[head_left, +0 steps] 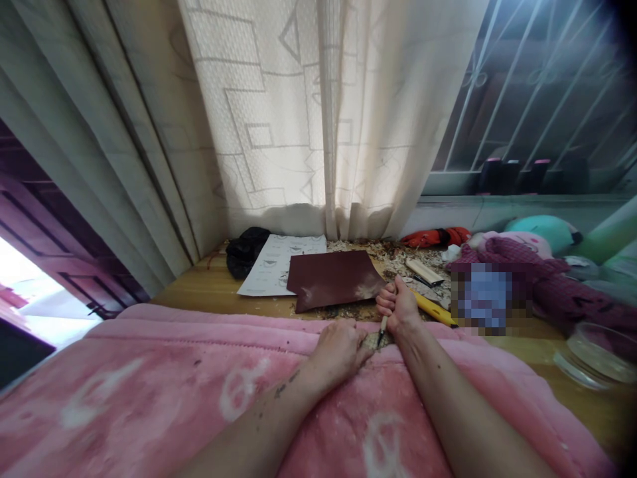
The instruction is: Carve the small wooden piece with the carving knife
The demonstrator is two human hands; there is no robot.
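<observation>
My right hand (399,304) is closed in a fist around a carving tool (383,328) with a pale handle and a narrow dark metal tip. That tip points down onto a small tan-green piece with a rough, patterned surface (371,341). My left hand (340,346) is closed on the piece's left side and steadies it at the edge of a pink blanket (189,385). My fingers cover part of the piece, so its full shape is hidden. Just beyond my hands, a dark brown sheet (333,279) lies partly over a white printed sheet (271,262).
Shavings (393,255) litter the wooden table. A yellow-handled tool (432,309) and a pale block-like object (424,272) lie right of my right hand. Farther right are a red bundle (432,237), plush items (540,229) and a clear bowl (597,355). A black bag (245,253) sits left.
</observation>
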